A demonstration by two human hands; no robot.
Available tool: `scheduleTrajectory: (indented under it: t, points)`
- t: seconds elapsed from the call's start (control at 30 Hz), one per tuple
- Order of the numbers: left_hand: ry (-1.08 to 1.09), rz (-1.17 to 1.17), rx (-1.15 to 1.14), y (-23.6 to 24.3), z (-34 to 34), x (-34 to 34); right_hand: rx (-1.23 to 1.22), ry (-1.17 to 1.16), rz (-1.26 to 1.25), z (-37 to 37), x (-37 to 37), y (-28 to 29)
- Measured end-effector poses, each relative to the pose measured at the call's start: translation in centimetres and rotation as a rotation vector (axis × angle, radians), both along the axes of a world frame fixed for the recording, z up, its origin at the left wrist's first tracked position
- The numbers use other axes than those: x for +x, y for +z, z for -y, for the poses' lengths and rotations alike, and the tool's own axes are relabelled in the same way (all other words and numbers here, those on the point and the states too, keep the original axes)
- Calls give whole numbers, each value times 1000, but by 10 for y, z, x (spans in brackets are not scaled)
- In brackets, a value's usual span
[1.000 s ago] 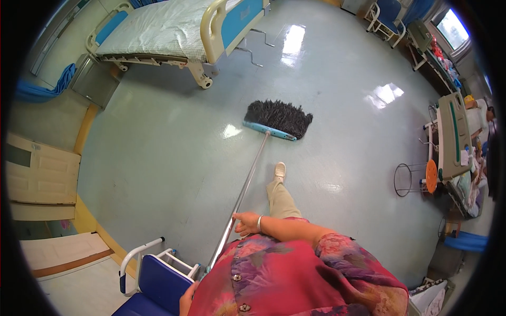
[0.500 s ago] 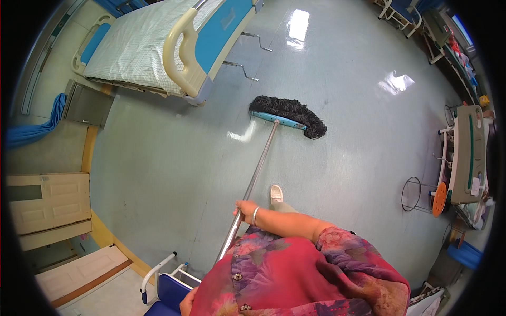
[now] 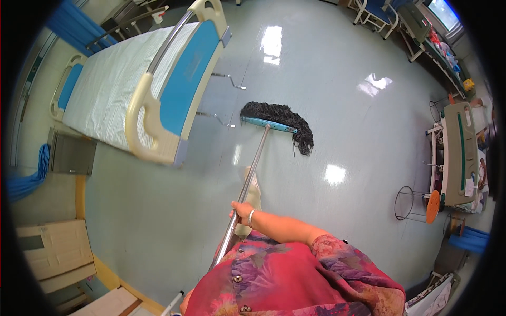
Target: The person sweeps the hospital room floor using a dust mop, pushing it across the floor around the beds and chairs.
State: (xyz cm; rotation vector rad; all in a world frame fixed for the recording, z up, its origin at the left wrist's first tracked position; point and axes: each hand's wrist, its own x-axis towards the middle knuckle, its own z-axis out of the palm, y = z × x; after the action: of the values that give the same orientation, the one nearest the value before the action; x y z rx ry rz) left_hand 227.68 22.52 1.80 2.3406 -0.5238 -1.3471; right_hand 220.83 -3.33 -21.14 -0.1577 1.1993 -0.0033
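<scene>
Right hand: your right hand [image 3: 241,209] wraps its fingers [image 3: 235,206] closed around the metal mop handle [image 3: 247,181], partway up the shaft.
Left hand: hidden below your patterned shirt [image 3: 295,279]; you cannot tell how its fingers stand.
Mop: the dark stringy mop head [image 3: 282,122] lies flat on the shiny floor [image 3: 342,105], ahead of your foot [image 3: 252,192].
Surroundings: a hospital bed [image 3: 132,89] with a blue footboard stands just left of the mop head; another bed [image 3: 457,152] sits well apart at the right.
</scene>
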Motion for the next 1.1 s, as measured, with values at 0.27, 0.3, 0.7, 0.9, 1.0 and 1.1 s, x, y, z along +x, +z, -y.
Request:
scheduleTrajectory:
  t: [0.27, 0.3, 0.7, 0.9, 1.0, 1.1]
  points:
    - [-94, -29, -30, -23, 145, 78, 23, -25, -89, 160, 50, -10]
    - [-103, -28, -27, -23, 159, 85, 19, -28, -92, 176, 55, -10]
    - [-221, 39, -10, -67, 389, 146, 47, -14, -32, 378, 84, -12]
    - [-261, 85, 41, -99, 528, 150, 46, 8, -34, 528, 83, -24]
    - [-277, 111, 59, -108, 603, 150, -39, 18, 61, 609, 77, -21]
    - [-303, 127, 69, -114, 673, 149, -19, -16, 143, 670, 66, 2]
